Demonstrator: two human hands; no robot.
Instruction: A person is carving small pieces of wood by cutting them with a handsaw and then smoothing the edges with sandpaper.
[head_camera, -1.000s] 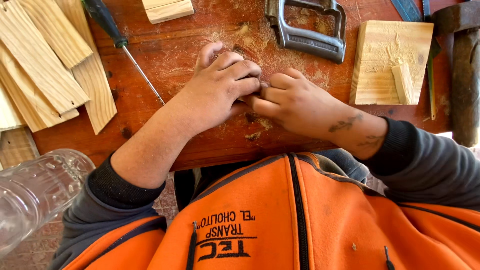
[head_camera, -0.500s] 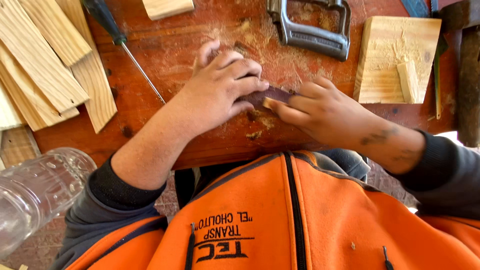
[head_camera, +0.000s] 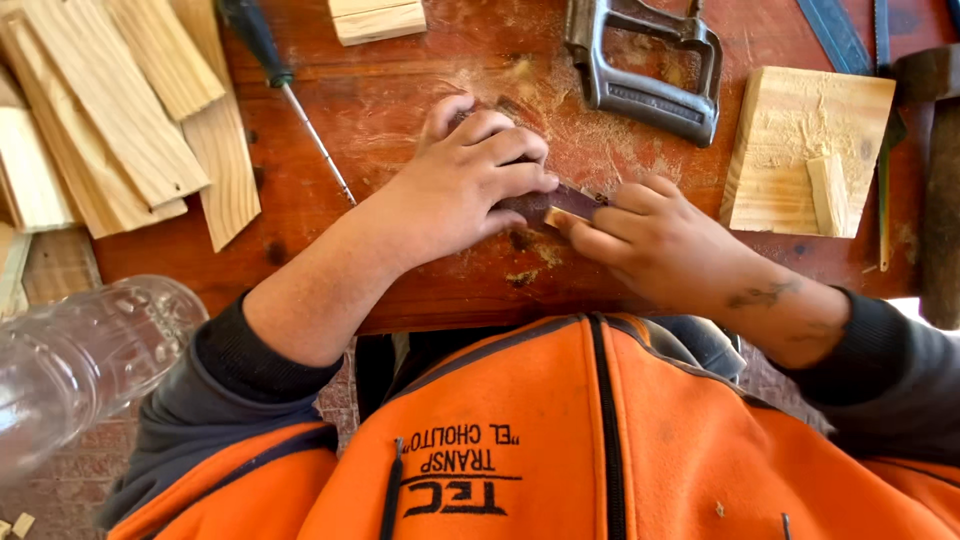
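Two hands meet mid-tabletop (head_camera: 400, 110): left hand (head_camera: 470, 185) presses flat on a dark strip (head_camera: 560, 203), right hand (head_camera: 655, 240) pinches a small wood piece (head_camera: 553, 216) against it (sawdust already scattered; shaping apparently unfinished).

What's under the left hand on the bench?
Under the left hand lies a dark flat strip, sticking out toward the right hand, whose fingers pinch a small pale wood piece. Sawdust lies around. The strip's covered part is hidden.
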